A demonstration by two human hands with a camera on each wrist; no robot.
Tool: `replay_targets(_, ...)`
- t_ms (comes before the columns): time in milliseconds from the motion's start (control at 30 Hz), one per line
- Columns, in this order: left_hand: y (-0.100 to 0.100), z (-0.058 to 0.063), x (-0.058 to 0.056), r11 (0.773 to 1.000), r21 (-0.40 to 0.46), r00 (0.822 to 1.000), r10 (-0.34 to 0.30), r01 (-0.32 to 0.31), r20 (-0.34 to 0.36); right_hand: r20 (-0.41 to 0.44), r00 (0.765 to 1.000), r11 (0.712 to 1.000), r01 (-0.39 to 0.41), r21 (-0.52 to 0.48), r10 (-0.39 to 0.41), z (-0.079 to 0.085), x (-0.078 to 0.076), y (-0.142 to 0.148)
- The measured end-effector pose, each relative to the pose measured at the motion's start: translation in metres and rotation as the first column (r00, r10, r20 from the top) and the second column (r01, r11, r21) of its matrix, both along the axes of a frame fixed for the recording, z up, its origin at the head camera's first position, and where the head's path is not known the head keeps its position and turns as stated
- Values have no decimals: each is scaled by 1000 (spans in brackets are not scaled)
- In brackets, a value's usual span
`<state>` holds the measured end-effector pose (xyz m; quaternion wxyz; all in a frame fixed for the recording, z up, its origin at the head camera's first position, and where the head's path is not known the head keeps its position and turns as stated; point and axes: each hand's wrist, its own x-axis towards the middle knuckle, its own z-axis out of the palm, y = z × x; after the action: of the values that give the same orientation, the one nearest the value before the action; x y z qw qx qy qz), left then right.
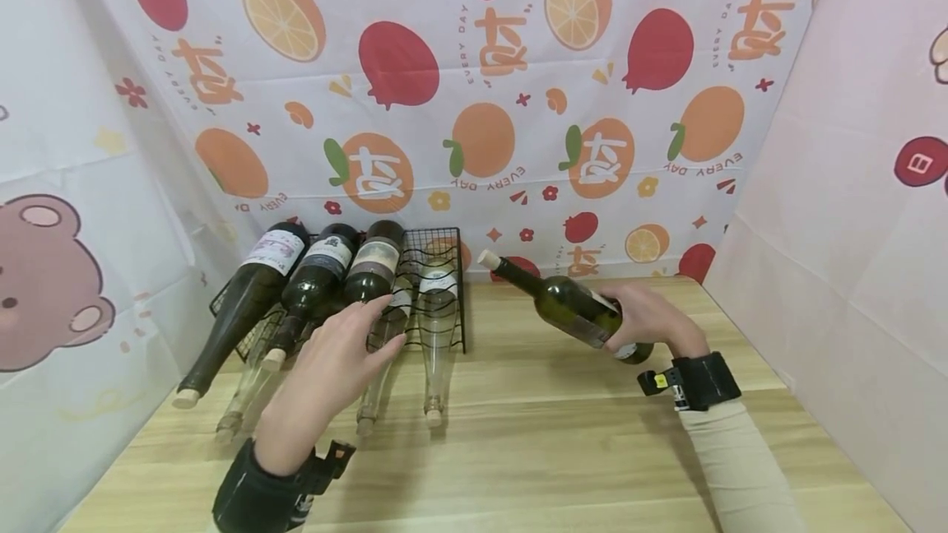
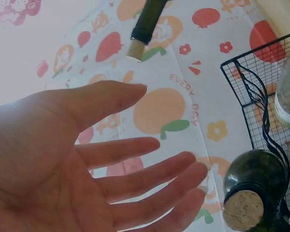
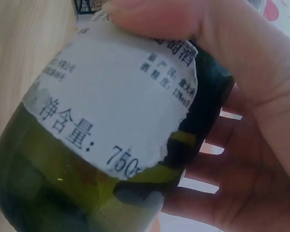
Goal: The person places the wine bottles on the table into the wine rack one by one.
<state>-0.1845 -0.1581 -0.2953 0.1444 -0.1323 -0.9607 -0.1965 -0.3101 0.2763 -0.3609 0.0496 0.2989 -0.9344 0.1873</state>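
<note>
My right hand (image 1: 652, 317) grips a dark green wine bottle (image 1: 570, 307) round its lower body. The bottle is tilted, its corked neck pointing up and to the left. A torn white label (image 3: 111, 96) shows under the thumb in the right wrist view. My left hand (image 1: 333, 360) hovers by the front of a black wire wine rack (image 1: 462, 303), fingers spread and holding nothing. In the left wrist view, the neck (image 2: 147, 24) of the held bottle appears beyond that hand's fingertips.
Three dark bottles, including a left one (image 1: 248, 303), lie across the rack's upper level, corks forward. Below them lie several clear corked bottles, such as the right one (image 1: 437, 336). A fruit-print cloth (image 1: 459, 187) hangs behind the wooden table (image 1: 548, 451), with pale cloths at both sides.
</note>
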Motion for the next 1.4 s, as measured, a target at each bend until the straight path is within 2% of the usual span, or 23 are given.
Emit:
replay_targets(367, 8, -2, 1, 999, 0, 998, -50, 50, 32, -104, 994, 992, -18, 121, 31, 4, 16, -29)
replay_targets(733, 12, -6, 1, 997, -18, 992, -72, 74, 102, -148, 984, 975, -64, 215, 97, 9, 31, -52)
replay_targets(1033, 23, -11, 3, 992, -24, 977, -117, 123, 178, -141, 980, 956, -94, 278, 137, 12, 44, -72)
replay_targets(1400, 41, -28, -2, 978, -134, 974, -136, 161, 182, -156, 971, 932, -121, 341, 183, 14, 54, -85)
